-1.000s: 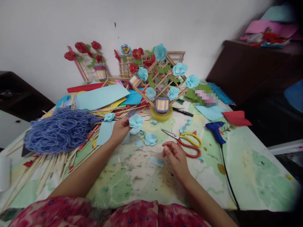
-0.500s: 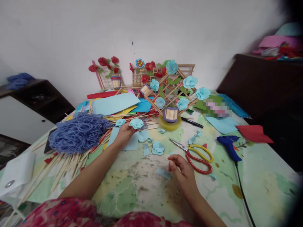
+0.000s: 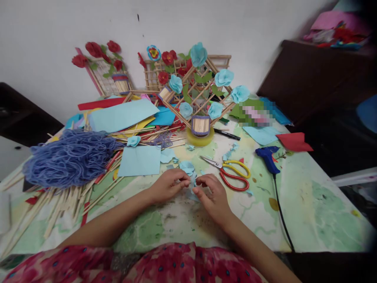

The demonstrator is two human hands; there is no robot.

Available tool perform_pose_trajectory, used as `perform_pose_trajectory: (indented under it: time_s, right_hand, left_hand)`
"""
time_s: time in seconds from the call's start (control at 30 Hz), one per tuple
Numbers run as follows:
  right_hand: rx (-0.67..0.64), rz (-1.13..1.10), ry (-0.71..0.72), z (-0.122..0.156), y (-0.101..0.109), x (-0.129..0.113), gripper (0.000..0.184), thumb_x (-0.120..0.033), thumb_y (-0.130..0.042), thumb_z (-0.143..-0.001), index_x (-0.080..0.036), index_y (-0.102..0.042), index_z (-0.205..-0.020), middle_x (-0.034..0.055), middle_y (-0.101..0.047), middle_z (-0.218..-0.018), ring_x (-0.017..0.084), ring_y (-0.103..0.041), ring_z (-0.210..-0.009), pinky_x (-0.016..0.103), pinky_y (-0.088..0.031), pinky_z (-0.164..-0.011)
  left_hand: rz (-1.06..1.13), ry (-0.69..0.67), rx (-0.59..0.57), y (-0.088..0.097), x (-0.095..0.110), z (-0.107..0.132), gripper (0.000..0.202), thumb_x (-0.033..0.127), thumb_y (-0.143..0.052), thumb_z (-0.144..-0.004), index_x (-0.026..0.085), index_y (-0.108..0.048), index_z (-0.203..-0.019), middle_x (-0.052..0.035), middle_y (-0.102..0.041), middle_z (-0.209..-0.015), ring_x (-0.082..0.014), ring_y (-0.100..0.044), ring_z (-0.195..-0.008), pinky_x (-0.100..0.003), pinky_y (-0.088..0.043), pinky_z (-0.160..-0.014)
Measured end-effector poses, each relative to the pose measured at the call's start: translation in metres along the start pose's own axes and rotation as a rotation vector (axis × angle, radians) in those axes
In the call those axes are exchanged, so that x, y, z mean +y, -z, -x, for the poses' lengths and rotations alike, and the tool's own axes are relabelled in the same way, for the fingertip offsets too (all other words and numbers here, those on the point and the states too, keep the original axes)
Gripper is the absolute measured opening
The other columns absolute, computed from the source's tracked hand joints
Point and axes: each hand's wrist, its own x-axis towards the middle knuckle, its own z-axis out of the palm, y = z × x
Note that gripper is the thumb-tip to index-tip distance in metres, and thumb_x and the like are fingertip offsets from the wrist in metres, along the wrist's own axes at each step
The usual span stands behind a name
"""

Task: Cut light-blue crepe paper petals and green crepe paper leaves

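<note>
My left hand [image 3: 172, 184] has its fingers closed in a pinch at a light blue paper flower [image 3: 193, 179], seen nearly edge-on. From the other side, the curled fingers and thumb of my right hand [image 3: 214, 196] meet the same flower, which partly hides in the gap between the hands. Just behind, another light blue paper flower [image 3: 186, 166] lies on the table. Scissors [image 3: 234, 173] with red and yellow handles rest to the right of my right hand. A square of light blue paper [image 3: 140, 161] lies beyond my left hand.
A stick lattice [image 3: 201, 125] with blue flowers stands on a tape roll [image 3: 203, 139]. Purple yarn [image 3: 72, 159] and thin sticks [image 3: 63, 206] cover the left side. A blue glue gun [image 3: 268, 159] with a black cord lies right, near a black pen [image 3: 226, 135].
My left hand has brought the flower rightward and nearer to me, up to my right hand. The right hand's fingers have come against it. The camera view has also shifted.
</note>
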Motion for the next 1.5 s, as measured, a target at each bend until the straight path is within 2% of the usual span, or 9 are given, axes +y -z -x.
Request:
perform_pose_trajectory:
  time_s: [0.2, 0.43, 0.67, 0.87, 1.0, 1.1, 1.3, 1.4, 1.5]
  right_hand:
    - [0.042, -0.055, -0.083, -0.001, 0.001, 0.003, 0.017, -0.027, -0.046, -0.087, -0.018, -0.060, -0.082, 0.0039, -0.059, -0.078, 0.015, -0.052, -0.074, 0.028, -0.040, -0.070]
    - [0.074, -0.123, -0.205, -0.001, 0.000, 0.007, 0.020, -0.029, -0.047, -0.085, -0.018, -0.062, -0.079, 0.0026, -0.061, -0.072, 0.015, -0.054, -0.069, 0.026, -0.040, -0.065]
    - [0.068, -0.038, -0.103, 0.000, -0.002, 0.005, 0.019, -0.025, -0.045, -0.086, -0.018, -0.062, -0.080, 0.0032, -0.061, -0.076, 0.015, -0.055, -0.073, 0.029, -0.041, -0.074]
    - [0.052, -0.007, -0.071, 0.001, -0.001, 0.005, 0.020, -0.026, -0.044, -0.088, -0.019, -0.061, -0.081, 0.0036, -0.062, -0.076, 0.015, -0.055, -0.074, 0.031, -0.041, -0.078]
    - [0.033, 0.038, -0.005, 0.002, -0.003, 0.004, 0.017, -0.024, -0.044, -0.088, -0.019, -0.060, -0.083, 0.0039, -0.062, -0.077, 0.016, -0.055, -0.075, 0.032, -0.041, -0.078]
    - [0.023, 0.045, 0.055, 0.002, -0.002, 0.002, 0.015, -0.022, -0.045, -0.088, -0.020, -0.059, -0.085, 0.0034, -0.062, -0.077, 0.016, -0.055, -0.076, 0.033, -0.041, -0.080]
    - [0.168, 0.036, 0.076, 0.002, 0.002, -0.001, 0.012, -0.021, -0.049, -0.086, -0.020, -0.058, -0.093, 0.0041, -0.060, -0.085, 0.017, -0.053, -0.083, 0.033, -0.043, -0.075]
    - [0.178, 0.105, 0.080, 0.001, 0.002, 0.001, 0.018, -0.026, -0.052, -0.084, -0.021, -0.055, -0.102, 0.0060, -0.058, -0.095, 0.020, -0.051, -0.091, 0.036, -0.043, -0.080]
    - [0.131, 0.177, 0.060, 0.001, -0.002, 0.004, 0.041, -0.036, -0.060, -0.079, -0.020, -0.048, -0.115, 0.0090, -0.054, -0.108, 0.023, -0.048, -0.102, 0.040, -0.041, -0.087]
  left_hand:
    - [0.004, 0.021, 0.079, -0.005, -0.004, 0.000, 0.019, 0.033, -0.056, -0.081, 0.017, -0.063, -0.073, -0.0028, -0.064, -0.068, -0.0130, -0.057, -0.065, -0.022, -0.040, -0.064]
    - [-0.008, -0.057, 0.121, -0.008, -0.004, 0.002, 0.014, 0.029, -0.059, -0.079, 0.016, -0.062, -0.076, -0.0030, -0.065, -0.071, -0.0129, -0.058, -0.068, -0.023, -0.041, -0.066]
    - [-0.006, 0.020, 0.187, -0.015, -0.005, 0.004, 0.011, 0.028, -0.061, -0.077, 0.017, -0.058, -0.080, -0.0008, -0.063, -0.072, -0.0121, -0.057, -0.067, -0.022, -0.041, -0.064]
    - [0.184, 0.104, 0.234, -0.021, -0.009, 0.008, 0.013, 0.027, -0.060, -0.077, 0.018, -0.055, -0.084, -0.0003, -0.060, -0.073, -0.0124, -0.057, -0.067, -0.023, -0.044, -0.066]
    - [0.288, 0.166, 0.260, -0.022, -0.010, 0.006, 0.012, 0.024, -0.064, -0.074, 0.018, -0.064, -0.085, -0.0017, -0.064, -0.074, -0.0131, -0.059, -0.071, -0.023, -0.042, -0.070]
    - [0.568, 0.266, 0.292, -0.025, -0.008, 0.002, 0.011, 0.024, -0.069, -0.069, 0.016, -0.067, -0.075, -0.0002, -0.062, -0.066, -0.0109, -0.056, -0.064, -0.021, -0.041, -0.063]
    - [1.527, 0.546, 0.357, -0.033, -0.001, -0.007, 0.016, 0.013, -0.071, -0.066, 0.016, -0.062, -0.078, 0.0028, -0.063, -0.073, -0.0070, -0.056, -0.063, -0.017, -0.046, -0.061]
    - [1.662, 0.596, 0.329, -0.035, 0.001, -0.007, 0.017, 0.004, -0.067, -0.066, 0.015, -0.062, -0.078, 0.0020, -0.064, -0.073, -0.0073, -0.058, -0.064, -0.018, -0.049, -0.062]
    - [1.640, 0.589, 0.296, -0.038, 0.003, -0.005, 0.017, 0.003, -0.066, -0.066, 0.013, -0.063, -0.079, 0.0004, -0.064, -0.073, -0.0076, -0.058, -0.062, -0.017, -0.049, -0.058]
